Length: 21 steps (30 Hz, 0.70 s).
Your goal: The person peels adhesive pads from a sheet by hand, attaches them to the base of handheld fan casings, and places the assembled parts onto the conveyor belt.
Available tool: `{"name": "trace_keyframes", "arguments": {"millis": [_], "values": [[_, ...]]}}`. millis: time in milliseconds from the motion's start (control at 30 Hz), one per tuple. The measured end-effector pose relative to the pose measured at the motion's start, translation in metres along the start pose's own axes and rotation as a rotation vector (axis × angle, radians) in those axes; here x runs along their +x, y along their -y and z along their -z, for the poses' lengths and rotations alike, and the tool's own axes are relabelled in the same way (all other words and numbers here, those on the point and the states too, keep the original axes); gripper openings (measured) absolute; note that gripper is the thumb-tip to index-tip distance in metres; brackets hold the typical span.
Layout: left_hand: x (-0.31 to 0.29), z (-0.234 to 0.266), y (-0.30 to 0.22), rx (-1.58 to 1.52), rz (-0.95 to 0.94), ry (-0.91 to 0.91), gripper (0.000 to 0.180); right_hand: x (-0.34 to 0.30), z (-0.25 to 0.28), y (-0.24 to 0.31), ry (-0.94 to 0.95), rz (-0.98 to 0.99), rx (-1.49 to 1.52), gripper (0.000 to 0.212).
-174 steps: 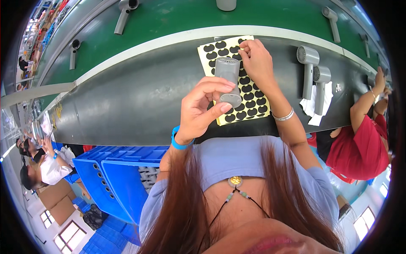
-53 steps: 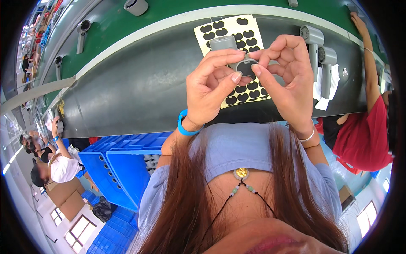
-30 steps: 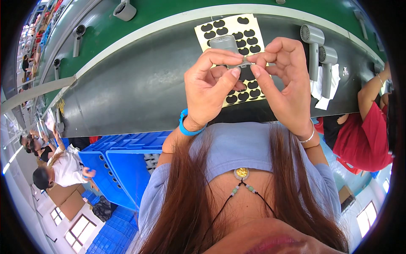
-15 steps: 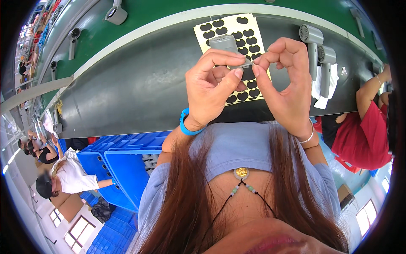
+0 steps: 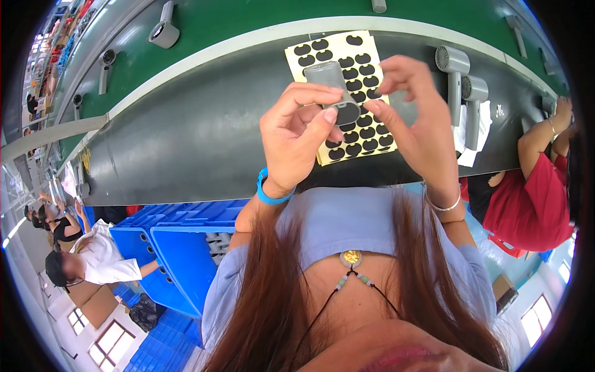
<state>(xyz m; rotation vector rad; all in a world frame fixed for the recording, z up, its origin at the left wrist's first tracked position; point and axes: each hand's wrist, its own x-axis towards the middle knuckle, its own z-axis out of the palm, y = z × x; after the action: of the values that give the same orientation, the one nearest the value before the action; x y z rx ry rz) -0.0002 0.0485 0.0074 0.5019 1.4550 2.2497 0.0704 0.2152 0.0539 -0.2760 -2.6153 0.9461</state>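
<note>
My left hand point(image 5: 297, 127) grips a grey handheld fan point(image 5: 325, 74) between thumb and fingers, its end tilted up toward me. On that end lies a black sticker point(image 5: 347, 114) with a notched oval shape. Just right of the fan is my right hand point(image 5: 416, 102), thumb and fingers apart and slightly blurred, with nothing visible between them. Beneath both hands is a pale yellow sheet point(image 5: 334, 46) bearing rows of the same black stickers. Part of it is hidden by the fan and my left hand.
Two grey fans point(image 5: 453, 61) point(image 5: 474, 90) lie on the dark bench to the right, the nearer over white paper point(image 5: 466, 152). Past the pale rail, a green belt point(image 5: 248, 18) carries more fans. Blue crates point(image 5: 180, 254) stand at left. A co-worker in red point(image 5: 527, 204) sits at right.
My right hand has come off the fan's end and opened. The black sticker now shows on that end, which has turned toward me. My left hand has shifted slightly left and nearer.
</note>
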Motion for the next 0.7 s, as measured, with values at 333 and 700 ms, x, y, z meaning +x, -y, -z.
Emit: {"name": "trace_keyframes", "arguments": {"millis": [333, 700], "values": [[0.009, -0.006, 0.002, 0.246, -0.031, 0.041, 0.022, 0.003, -0.060, -0.030, 0.312, 0.118, 0.296, 0.043], [0.019, -0.001, 0.011, 0.052, -0.032, -0.055, 0.022, 0.027, -0.037, -0.051, 0.332, 0.061, 0.390, 0.050]]}}
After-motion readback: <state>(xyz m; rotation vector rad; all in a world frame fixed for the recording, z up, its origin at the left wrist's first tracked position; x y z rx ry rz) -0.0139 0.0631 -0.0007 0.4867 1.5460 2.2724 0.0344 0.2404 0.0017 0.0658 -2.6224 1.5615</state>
